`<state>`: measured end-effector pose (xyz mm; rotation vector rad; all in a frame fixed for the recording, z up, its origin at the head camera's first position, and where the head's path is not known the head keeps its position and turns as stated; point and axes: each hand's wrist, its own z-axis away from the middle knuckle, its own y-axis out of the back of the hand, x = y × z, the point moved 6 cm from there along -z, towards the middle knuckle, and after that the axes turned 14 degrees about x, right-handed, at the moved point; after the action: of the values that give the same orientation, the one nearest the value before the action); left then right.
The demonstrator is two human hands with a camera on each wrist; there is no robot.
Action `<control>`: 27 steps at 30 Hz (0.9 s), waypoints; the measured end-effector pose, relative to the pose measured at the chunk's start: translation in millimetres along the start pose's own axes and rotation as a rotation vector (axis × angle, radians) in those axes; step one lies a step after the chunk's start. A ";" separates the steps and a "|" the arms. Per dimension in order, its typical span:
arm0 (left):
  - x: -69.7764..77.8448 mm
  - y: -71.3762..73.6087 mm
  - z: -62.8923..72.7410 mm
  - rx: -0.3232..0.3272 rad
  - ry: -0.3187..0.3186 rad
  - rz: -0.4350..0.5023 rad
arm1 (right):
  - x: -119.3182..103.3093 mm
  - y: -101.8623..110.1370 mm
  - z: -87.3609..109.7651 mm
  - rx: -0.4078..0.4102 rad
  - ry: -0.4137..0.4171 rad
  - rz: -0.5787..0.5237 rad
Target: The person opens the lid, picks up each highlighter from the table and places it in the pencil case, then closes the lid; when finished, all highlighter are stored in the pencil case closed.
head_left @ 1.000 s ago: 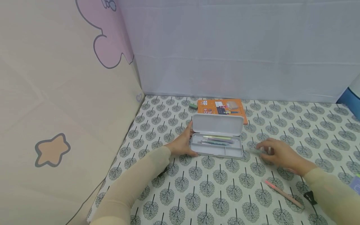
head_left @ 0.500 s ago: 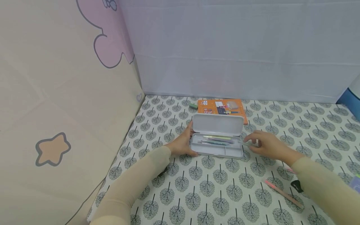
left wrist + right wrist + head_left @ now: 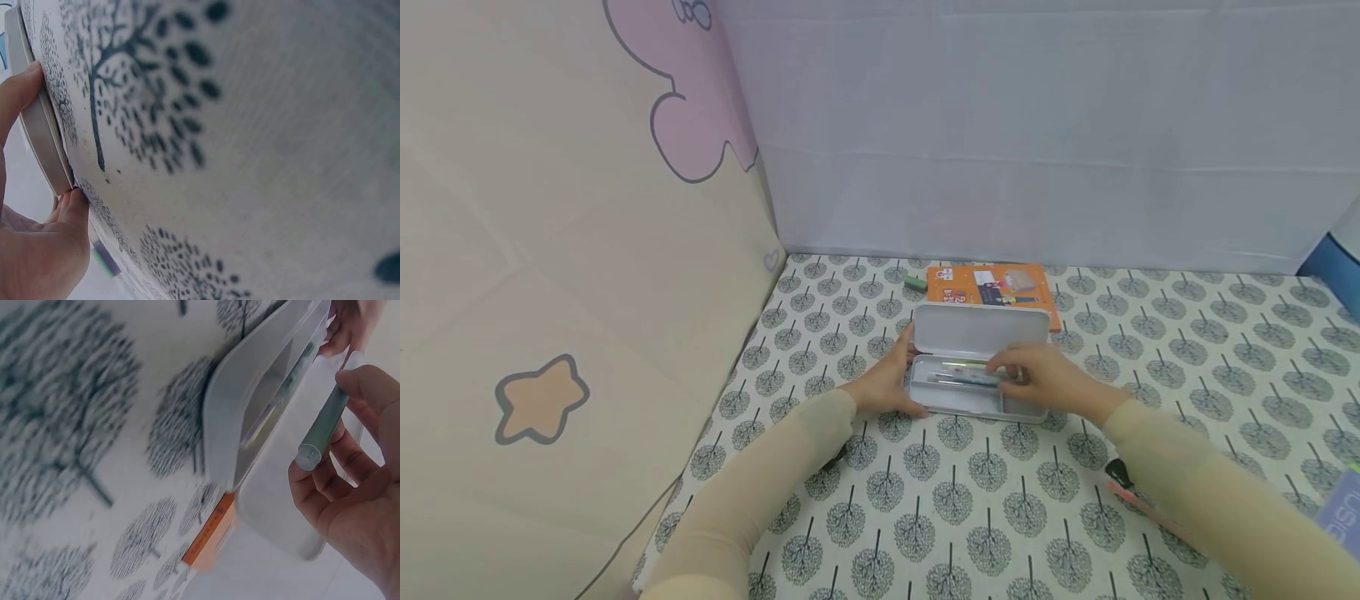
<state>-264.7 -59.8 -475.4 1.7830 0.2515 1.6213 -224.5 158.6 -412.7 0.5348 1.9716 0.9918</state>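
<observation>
A white pencil case lies with its lid raised and several pale pens in its long rear compartment. My left hand grips the case's left end; in the left wrist view, the thumb and fingers straddle its side wall. My right hand is over the right half of the case. Thumb and fingers pinch a translucent green pen, shown above the open case in the right wrist view. Part of the small front-right compartment is hidden under this hand.
Behind the case lie an orange booklet and a small green eraser. A pink pen and a black clip sit by the right sleeve, which partly covers them. At the right edge is a purple booklet. A fabric wall borders the left.
My right hand has carried the green pen leftward from the tablecloth to over the pencil case. My left hand has stayed at the case's left end.
</observation>
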 end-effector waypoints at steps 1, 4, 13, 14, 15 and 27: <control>0.1 0.1 0.2 0.000 -0.003 -0.008 | -2.4 -4.4 -2.7 0.003 0.012 -0.005; 1.1 0.3 0.9 -0.004 -0.016 -0.034 | -10.7 -17.0 -10.1 -0.005 0.042 -0.024; 2.7 0.7 1.0 -0.009 -0.040 -0.022 | -34.5 -45.9 -23.9 -0.084 0.037 -0.055; 2.4 0.5 0.7 -0.008 -0.048 -0.021 | -36.3 -48.3 -24.9 -0.087 0.038 -0.052; 2.2 0.3 0.3 -0.008 -0.055 -0.024 | -38.2 -50.4 -25.8 -0.087 0.044 -0.048; 1.6 0.5 0.0 -0.012 -0.038 -0.034 | -39.4 -57.5 -26.9 -0.029 0.042 0.007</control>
<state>-264.6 -59.3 -473.8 1.7889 0.2532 1.5607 -225.2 86.1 -430.6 0.5094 1.9901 1.0422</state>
